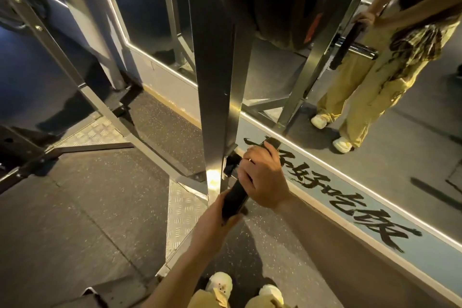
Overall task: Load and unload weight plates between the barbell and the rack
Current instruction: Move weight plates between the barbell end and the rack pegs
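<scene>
We hold a black weight plate (236, 196) edge-on to our view, just beside the steel upright of the rack (215, 82) and low against its right face. Our right hand (262, 177) curls over the plate's upper rim, fingers wrapped down its far side, a ring showing on one finger. Our left hand (220, 217) grips the lower rim from beneath, thumb and fingers closed on the edge. The plate hangs above the speckled rubber floor (87, 207), near a strip of diamond-tread metal (180, 220) at the rack's foot. To the right, a wall mirror (375, 132) with a lit border reflects us in yellow trousers, holding the same plate close to a chrome sleeve. Below the mirror runs a pale band with black brush lettering (350, 207). Our pale shoes (220, 282) show at the bottom edge.
</scene>
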`<state>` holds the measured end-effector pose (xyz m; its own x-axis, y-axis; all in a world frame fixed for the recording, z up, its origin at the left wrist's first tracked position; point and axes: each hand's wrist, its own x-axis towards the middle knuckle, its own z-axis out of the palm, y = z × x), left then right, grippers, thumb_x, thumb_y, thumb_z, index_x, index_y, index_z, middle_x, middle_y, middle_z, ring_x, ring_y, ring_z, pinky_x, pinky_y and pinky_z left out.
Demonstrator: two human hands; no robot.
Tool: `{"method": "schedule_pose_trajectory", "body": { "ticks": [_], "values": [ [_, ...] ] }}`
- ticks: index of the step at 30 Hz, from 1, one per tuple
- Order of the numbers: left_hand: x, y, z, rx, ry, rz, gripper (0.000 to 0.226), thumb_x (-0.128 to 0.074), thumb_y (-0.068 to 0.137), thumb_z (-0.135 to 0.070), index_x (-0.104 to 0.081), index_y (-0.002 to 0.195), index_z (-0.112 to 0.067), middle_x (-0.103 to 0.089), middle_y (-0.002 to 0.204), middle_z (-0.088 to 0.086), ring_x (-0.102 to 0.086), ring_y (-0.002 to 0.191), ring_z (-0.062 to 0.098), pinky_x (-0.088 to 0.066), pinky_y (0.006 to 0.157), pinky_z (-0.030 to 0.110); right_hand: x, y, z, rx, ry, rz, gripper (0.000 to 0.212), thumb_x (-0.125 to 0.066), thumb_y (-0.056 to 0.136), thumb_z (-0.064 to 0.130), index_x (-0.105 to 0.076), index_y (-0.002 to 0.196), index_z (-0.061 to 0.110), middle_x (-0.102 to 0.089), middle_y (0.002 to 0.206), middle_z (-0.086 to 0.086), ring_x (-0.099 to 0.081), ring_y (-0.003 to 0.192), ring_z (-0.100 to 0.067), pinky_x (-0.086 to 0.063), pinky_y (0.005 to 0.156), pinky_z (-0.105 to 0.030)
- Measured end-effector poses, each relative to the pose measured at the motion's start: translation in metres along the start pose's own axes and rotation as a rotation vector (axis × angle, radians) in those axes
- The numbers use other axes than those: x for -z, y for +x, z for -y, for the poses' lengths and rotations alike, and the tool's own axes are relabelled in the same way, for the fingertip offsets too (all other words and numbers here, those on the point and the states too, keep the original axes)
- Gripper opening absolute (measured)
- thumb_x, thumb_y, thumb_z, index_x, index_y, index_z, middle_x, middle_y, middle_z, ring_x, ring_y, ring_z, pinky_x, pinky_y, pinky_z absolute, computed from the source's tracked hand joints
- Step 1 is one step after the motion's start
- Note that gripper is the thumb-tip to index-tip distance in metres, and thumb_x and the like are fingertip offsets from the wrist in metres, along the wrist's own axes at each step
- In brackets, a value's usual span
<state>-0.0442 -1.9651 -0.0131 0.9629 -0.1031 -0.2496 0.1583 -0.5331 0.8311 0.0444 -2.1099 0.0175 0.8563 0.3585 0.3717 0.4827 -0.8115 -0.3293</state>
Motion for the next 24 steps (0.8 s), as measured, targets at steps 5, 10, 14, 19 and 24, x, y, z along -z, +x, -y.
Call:
{"method": "schedule_pose_trajectory", "body": {
  "ticks": [5,10,14,19,24],
  "values": [
    [0.005,0.005,0.012,0.045,-0.009,-0.037,0.060,-0.067,0.087,-0.034,-0.038,0.140,-0.026,-0.054,0.135,-0.008,-0.050,0.116,0.002,-0.035,0.084,0.004,-0.012,0.018,-0.008,-0.084,0.042,-0.088,0.029,-0.045,0.090,0.028,-0.066,0.072,0.017,-0.062,0.077,0.003,-0.055,0.078,-0.008,-0.037,0.105,-0.045],
    [0.001,0.000,0.023,0.054,-0.016,-0.025,0.059,-0.066,0.088,-0.033,-0.038,0.139,-0.024,-0.049,0.139,-0.005,-0.043,0.111,-0.003,-0.037,0.084,0.005,-0.011,0.036,-0.041,-0.090,0.034,-0.020,0.013,-0.064,0.087,0.013,-0.066,0.075,0.009,-0.065,0.078,-0.005,-0.059,0.079,-0.018,-0.051,0.083,-0.044],
    [0.000,0.000,0.018,0.015,-0.010,-0.085,0.048,-0.054,0.096,-0.033,-0.032,0.139,-0.035,-0.049,0.132,-0.016,-0.045,0.102,-0.016,-0.035,0.075,-0.004,0.006,0.067,-0.078,-0.249,0.048,0.372,0.018,-0.053,0.096,0.017,-0.066,0.104,0.008,-0.060,0.110,-0.010,-0.051,0.114,-0.028,-0.039,0.101,-0.040],
    [0.010,0.005,0.009,-0.042,0.025,-0.060,0.055,-0.048,0.089,-0.048,-0.037,0.139,-0.028,-0.050,0.126,-0.013,-0.050,0.099,-0.009,-0.039,0.071,0.003,0.017,0.059,-0.046,-0.375,0.036,0.172,0.035,-0.031,0.102,0.036,-0.060,0.112,0.019,-0.056,0.117,0.000,-0.047,0.119,-0.022,-0.032,0.101,-0.039],
    [0.001,0.007,0.012,-0.050,-0.038,-0.088,0.061,-0.043,0.085,-0.056,-0.041,0.138,-0.025,-0.054,0.129,-0.008,-0.049,0.092,-0.015,-0.040,0.073,-0.002,-0.013,0.005,0.022,-0.156,-0.013,-0.087,0.032,-0.045,0.095,0.038,-0.070,0.086,0.020,-0.066,0.107,0.001,-0.054,0.115,-0.018,-0.022,0.114,-0.056]
  ]
}}
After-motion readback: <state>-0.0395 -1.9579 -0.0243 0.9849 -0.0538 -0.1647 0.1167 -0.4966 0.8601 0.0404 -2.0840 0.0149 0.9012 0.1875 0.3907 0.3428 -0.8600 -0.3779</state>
